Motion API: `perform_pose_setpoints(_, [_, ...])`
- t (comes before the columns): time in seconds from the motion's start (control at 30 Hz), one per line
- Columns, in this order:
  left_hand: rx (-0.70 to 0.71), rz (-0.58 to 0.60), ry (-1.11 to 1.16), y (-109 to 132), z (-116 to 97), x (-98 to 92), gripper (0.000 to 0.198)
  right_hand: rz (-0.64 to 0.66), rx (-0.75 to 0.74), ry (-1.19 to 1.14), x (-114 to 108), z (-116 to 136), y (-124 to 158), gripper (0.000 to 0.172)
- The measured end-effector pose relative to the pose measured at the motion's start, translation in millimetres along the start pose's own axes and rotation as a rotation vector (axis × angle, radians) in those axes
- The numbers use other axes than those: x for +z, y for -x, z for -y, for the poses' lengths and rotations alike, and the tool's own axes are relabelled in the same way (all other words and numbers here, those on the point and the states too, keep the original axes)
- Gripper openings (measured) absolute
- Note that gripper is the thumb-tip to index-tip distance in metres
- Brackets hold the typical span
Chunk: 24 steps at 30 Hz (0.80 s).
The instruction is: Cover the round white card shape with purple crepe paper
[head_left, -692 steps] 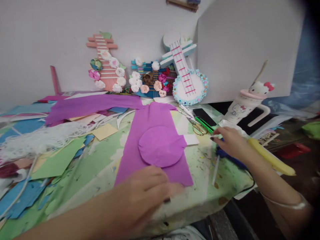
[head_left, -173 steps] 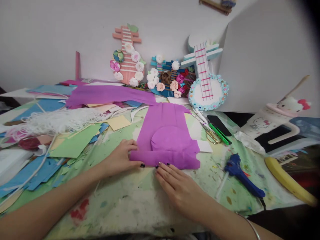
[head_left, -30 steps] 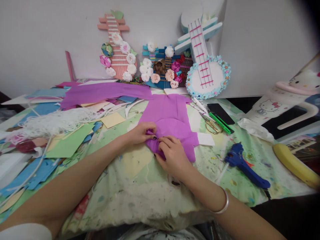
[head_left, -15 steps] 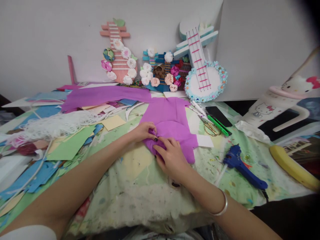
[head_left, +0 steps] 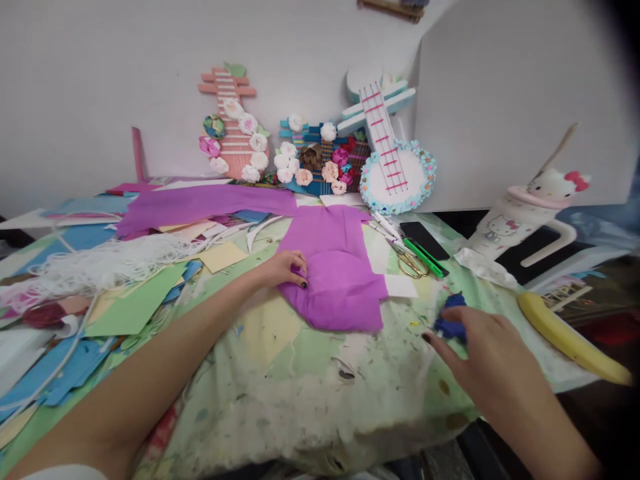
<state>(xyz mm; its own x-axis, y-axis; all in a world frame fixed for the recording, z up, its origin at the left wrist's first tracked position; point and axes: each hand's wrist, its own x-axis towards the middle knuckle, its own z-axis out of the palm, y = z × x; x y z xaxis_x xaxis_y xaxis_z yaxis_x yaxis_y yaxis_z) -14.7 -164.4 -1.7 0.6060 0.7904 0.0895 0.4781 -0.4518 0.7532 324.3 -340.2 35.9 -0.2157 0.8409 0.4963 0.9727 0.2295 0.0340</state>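
My left hand point(head_left: 286, 270) pinches the left edge of a purple crepe paper sheet point(head_left: 340, 280), thumb on top. This sheet lies over a rounded flat shape whose curved outline shows through, and its lower edge is folded under. A white strip point(head_left: 403, 287) sticks out from under it on the right. My right hand point(head_left: 493, 363) is over the blue glue gun point(head_left: 453, 317), thumb and forefinger apart on either side of its front end. The gun's handle is hidden behind the hand, and whether they touch cannot be made out.
Scissors point(head_left: 414, 265), a green cutter point(head_left: 425, 259) and a black phone point(head_left: 425, 240) lie behind the white strip. A banana point(head_left: 570, 340) and a lidded cup point(head_left: 515, 223) are at the right. Paper scraps point(head_left: 137, 303) and white cord point(head_left: 120, 253) cover the left. Decorated model instruments point(head_left: 395, 170) lean at the back.
My right hand has let go of the purple paper and moved right to the glue gun. My left hand stays on the paper's left edge. The view has shifted slightly.
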Motion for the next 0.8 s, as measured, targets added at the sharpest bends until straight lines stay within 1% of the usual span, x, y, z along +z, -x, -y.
perform_pose_setpoints(0.03, [0.006,0.018,0.010,0,1,-1.8,0.016,0.045,0.031,0.097,3,-17,11,0.034])
perform_pose_setpoints(0.1, [0.018,0.049,0.031,-1,4,-4.9,0.016,0.140,0.140,0.261,14,-45,30,0.039])
perform_pose_setpoints(0.17, [0.023,0.071,0.046,-2,7,-7.0,0.017,0.235,0.211,0.315,27,-61,41,0.039])
perform_pose_setpoints(0.23, [0.020,0.085,0.053,-3,9,-8.2,0.019,0.225,0.232,0.266,39,-70,44,0.038])
perform_pose_setpoints(0.37, [0.012,0.119,0.050,-7,9,-10.4,0.020,0.125,0.198,0.109,52,-81,38,0.033])
perform_pose_setpoints(0.47, [-0.001,0.137,0.042,-8,7,-11.8,0.020,0.155,0.165,0.016,54,-85,31,0.026])
perform_pose_setpoints(0.57, [-0.017,0.129,0.036,-8,7,-11.6,0.020,0.193,0.187,-0.027,46,-81,29,0.025])
perform_pose_setpoints(0.63, [-0.021,0.116,0.036,-6,8,-10.7,0.020,0.180,0.231,-0.038,34,-76,29,0.030])
perform_pose_setpoints(0.73, [-0.019,0.085,0.044,-4,9,-8.8,0.020,0.127,0.309,-0.126,7,-69,26,0.034])
perform_pose_setpoints(0.8, [-0.014,0.064,0.052,-3,9,-7.8,0.020,0.086,0.351,-0.284,-14,-64,18,0.038])
